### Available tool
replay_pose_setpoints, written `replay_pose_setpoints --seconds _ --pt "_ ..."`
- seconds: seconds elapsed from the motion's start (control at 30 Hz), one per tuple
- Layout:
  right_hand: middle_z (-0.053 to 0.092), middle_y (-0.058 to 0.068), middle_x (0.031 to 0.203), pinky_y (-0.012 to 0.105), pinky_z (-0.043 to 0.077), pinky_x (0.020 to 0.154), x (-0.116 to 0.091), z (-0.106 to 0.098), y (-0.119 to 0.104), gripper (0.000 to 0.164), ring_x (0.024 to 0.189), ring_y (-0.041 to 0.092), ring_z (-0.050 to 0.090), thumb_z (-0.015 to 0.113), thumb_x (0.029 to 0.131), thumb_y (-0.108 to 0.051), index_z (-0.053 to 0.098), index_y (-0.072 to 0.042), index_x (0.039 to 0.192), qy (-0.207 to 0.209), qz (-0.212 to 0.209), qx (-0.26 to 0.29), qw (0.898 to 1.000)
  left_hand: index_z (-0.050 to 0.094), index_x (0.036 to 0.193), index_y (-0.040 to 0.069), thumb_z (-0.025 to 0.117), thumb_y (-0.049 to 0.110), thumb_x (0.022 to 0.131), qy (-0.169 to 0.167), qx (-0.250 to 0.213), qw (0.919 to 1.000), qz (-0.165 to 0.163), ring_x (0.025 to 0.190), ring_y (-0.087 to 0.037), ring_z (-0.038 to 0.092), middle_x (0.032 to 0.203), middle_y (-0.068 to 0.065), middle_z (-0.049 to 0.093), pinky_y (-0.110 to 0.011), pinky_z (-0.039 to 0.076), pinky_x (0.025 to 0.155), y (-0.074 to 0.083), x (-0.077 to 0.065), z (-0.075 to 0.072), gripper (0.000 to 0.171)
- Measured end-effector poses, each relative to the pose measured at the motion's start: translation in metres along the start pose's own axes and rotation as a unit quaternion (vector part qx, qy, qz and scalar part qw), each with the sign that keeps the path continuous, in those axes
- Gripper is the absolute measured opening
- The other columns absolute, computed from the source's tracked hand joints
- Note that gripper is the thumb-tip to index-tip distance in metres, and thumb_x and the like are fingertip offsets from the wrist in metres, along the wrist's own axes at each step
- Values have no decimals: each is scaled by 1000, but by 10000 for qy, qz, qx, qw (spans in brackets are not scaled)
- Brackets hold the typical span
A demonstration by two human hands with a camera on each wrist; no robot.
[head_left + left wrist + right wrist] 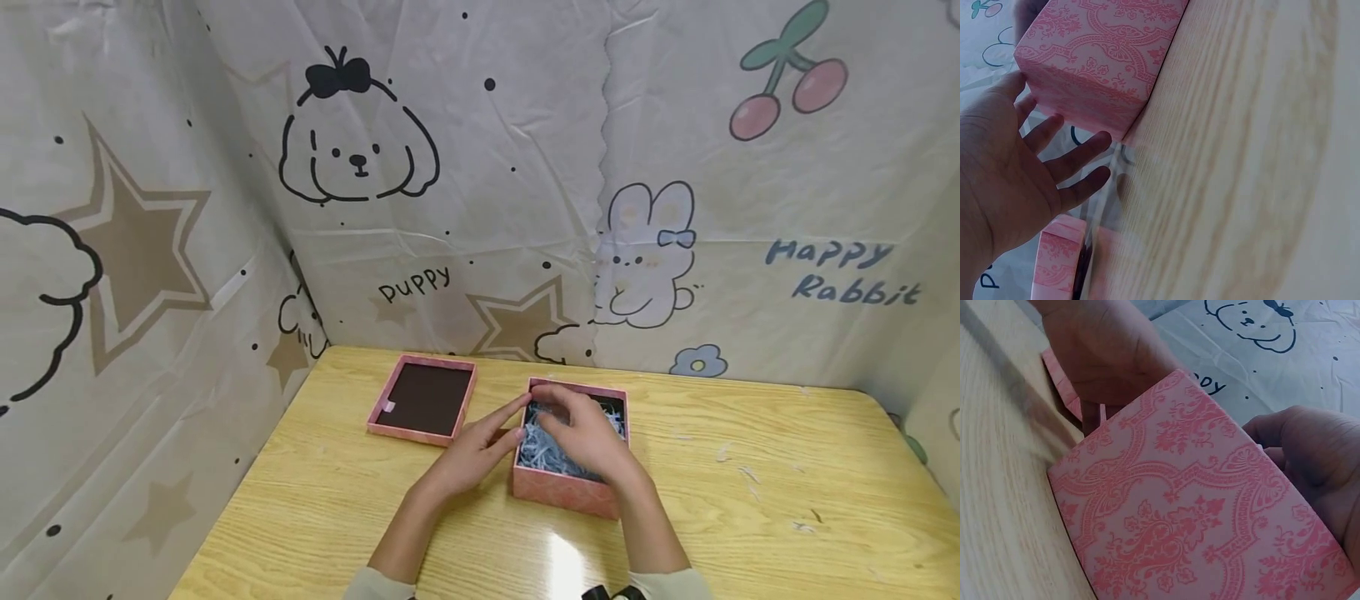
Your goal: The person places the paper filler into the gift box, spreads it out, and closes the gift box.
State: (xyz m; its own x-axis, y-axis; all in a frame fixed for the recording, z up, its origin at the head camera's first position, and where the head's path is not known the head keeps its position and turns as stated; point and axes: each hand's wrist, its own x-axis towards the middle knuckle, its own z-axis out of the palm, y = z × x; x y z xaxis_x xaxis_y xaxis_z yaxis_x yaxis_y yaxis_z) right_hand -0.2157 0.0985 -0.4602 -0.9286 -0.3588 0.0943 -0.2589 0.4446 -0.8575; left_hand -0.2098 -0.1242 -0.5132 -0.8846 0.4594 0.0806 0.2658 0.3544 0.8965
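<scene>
A pink patterned box (562,492) sits on the table with its top off, filled with blue-grey shredded paper (543,450). My left hand (467,457) is at the box's left wall, fingers spread and fairly straight, with fingertips right at that side. From above, my right hand (588,435) reaches into the box over the shreds; its fingers bend toward the left rim, thumb apart from them. Nothing shows between its fingers, though the box wall (1179,506) hides the fingertips in the right wrist view. The left wrist view shows the left palm (1004,175) beside the box corner.
The box's lid (427,398) lies to the left, dark inside facing up, with a small pale tab. Scattered paper shreds (748,473) dot the wooden table (750,533) on the right. A printed cloth (487,167) hangs behind the table and along its sides.
</scene>
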Motion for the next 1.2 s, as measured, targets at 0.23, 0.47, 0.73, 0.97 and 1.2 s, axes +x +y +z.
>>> replay_pose_setpoints --seconds 0.23,0.47,0.73,0.97,1.2 --pt "51 22 158 64 38 118 1 2 6 55 146 43 46 61 105 -13 48 0 156 -182 428 -535 9975 35 163 47 52 43 112 29 51 10000 -66 142 -22 54 165 13 39 -51 43 118 2 -2 0 54" --pt "54 31 150 67 39 115 -5 3 8 56 141 51 48 64 104 -21 52 10 149 -290 1017 -1275 9862 36 164 44 52 43 112 88 198 9997 -89 144 -21 51 164 11 42 -52 44 117 2 -2 2 55" --pt "57 29 148 67 43 112 -5 -1 9 53 139 50 52 64 105 -23 55 9 147 -108 1052 -1154 9877 35 165 43 51 44 112 63 214 9997 -58 146 -21 48 164 12 41 -53 42 118 6 -2 2 55" --pt "60 26 147 63 43 113 -11 -15 -8 49 139 45 54 62 107 -22 56 7 147 133 491 -966 9940 35 164 44 52 42 112 63 213 9997 -44 142 -22 53 164 12 42 -53 45 116 6 -2 2 55" --pt "60 23 148 59 44 114 -19 -25 -24 50 138 43 56 63 107 -22 55 3 149 322 193 -448 9983 38 165 36 53 38 112 280 294 9990 187 138 -25 59 166 10 40 -50 48 114 13 -2 -10 55"
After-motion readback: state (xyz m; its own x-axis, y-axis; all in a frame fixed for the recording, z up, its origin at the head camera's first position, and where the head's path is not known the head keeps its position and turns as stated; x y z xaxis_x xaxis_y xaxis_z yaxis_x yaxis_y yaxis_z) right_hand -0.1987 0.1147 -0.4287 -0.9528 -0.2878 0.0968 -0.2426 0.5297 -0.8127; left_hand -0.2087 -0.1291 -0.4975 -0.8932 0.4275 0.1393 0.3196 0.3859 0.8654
